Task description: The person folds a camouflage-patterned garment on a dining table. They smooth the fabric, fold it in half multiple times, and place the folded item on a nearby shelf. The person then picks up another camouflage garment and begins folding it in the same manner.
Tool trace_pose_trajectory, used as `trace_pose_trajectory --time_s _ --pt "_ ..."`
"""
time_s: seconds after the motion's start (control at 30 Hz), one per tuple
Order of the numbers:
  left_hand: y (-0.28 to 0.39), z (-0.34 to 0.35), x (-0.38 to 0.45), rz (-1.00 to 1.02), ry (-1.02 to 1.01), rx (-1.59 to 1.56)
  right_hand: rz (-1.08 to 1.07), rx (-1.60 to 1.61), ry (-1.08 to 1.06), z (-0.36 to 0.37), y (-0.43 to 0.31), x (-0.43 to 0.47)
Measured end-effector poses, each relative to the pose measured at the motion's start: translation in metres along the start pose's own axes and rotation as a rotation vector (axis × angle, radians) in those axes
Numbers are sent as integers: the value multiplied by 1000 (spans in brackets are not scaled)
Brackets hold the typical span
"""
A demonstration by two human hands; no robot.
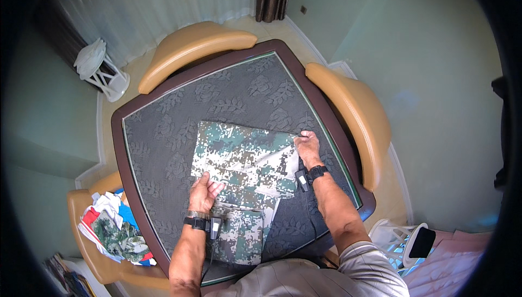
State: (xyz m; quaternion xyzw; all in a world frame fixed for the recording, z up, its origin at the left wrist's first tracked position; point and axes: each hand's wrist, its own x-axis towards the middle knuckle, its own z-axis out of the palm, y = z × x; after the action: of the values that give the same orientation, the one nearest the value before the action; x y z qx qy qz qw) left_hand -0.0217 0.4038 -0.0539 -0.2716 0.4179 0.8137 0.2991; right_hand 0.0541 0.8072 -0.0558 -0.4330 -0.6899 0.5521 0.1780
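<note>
A camouflage garment (244,150) with a digital pattern lies partly folded on the dark grey tabletop (163,134). Its lower part (240,236) runs toward my body, with a pocket-like flap on it. My right hand (308,148) pinches the garment's upper right corner between thumb and fingers. At the left edge, my left hand (205,194) rests against the cloth, its thumb and fingers apart and its palm turned partly inward. Each wrist wears a black strap with a small device (302,180) and a cable.
Tan leather chairs (200,50) (350,121) stand close to the table's far and right sides. Heaped clothes (118,227) fill another chair (77,211) at left. A white stand (104,70) is by the curtain; a dark phone-like object (422,242) lies at lower right.
</note>
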Motion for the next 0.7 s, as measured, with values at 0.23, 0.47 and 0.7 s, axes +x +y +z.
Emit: trace_pose_trajectory --time_s 0.23,0.47,0.7 --pt "24 -1 -13 -59 -98 23 29 192 -86 -11 -11 -21" --pt "37 -7 10 -1 40 126 45 96 -218 -31 12 -118" --pt "32 -11 3 163 50 189 -76 -258 -203 -32 1 -142"
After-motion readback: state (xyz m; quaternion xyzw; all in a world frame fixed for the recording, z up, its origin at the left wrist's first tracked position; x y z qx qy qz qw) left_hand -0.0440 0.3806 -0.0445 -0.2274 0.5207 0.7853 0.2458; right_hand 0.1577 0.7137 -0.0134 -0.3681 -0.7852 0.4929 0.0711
